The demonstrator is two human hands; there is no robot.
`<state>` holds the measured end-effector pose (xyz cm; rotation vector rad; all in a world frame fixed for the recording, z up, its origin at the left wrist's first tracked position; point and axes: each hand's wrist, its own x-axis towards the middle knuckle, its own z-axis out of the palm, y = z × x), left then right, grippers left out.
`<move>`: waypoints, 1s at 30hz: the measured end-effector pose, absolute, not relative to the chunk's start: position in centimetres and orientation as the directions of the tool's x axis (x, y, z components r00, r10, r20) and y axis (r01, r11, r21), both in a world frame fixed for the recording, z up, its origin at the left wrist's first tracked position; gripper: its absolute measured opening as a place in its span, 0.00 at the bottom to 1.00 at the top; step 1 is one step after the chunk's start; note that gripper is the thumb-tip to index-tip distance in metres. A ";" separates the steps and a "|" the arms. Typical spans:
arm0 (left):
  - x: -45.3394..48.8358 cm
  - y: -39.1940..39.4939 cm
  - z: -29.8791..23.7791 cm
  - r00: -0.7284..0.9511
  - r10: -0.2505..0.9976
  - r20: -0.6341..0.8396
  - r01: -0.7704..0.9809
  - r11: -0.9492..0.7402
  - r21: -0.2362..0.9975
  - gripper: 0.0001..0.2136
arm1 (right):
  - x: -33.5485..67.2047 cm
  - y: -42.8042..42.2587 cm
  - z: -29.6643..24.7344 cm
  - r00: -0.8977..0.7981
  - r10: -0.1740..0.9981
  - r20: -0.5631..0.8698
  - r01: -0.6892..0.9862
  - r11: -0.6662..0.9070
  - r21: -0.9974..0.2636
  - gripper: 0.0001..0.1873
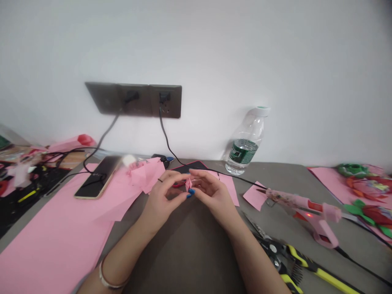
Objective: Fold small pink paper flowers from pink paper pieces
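Observation:
Between my two hands, above the middle of the table, is a small folded piece of pink paper (188, 185). My left hand (166, 190) pinches it from the left with thumb and fingers. From the right, my right hand (212, 194) closes on it as well, its thumb against the lower part of the fold. The paper's far side is hidden by my fingers. Behind the hands lies a dark, red-edged mat (196, 165), partly covered. A pink paper sheet (229, 188) shows just beyond my right hand.
Large pink sheets (61, 232) and a phone (97, 179) lie left. A water bottle (245, 143) stands by the wall. Right are a small pink square (255, 197), a lit pink glue gun (306, 210), yellow-black pliers (281, 253) and paper flowers (369, 188). A cable (167, 141) crosses behind.

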<state>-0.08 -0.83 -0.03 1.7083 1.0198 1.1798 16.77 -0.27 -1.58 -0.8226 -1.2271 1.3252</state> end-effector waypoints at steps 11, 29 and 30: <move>-0.2 -0.7 0.0 0.211 0.933 0.292 0.143 -0.325 0.935 0.09 | 17.0 -0.4 -0.9 -0.143 0.967 0.212 -0.202 0.181 -0.963 0.17; -0.2 -0.8 0.3 0.152 0.837 0.525 0.304 -0.545 0.781 0.06 | 16.5 -0.7 -0.8 -0.107 0.956 0.272 -0.138 0.256 -0.957 0.09; -0.2 -0.8 0.3 0.149 0.833 0.533 0.311 -0.551 0.774 0.06 | 16.5 -0.7 -0.7 -0.103 0.957 0.270 -0.139 0.255 -0.957 0.10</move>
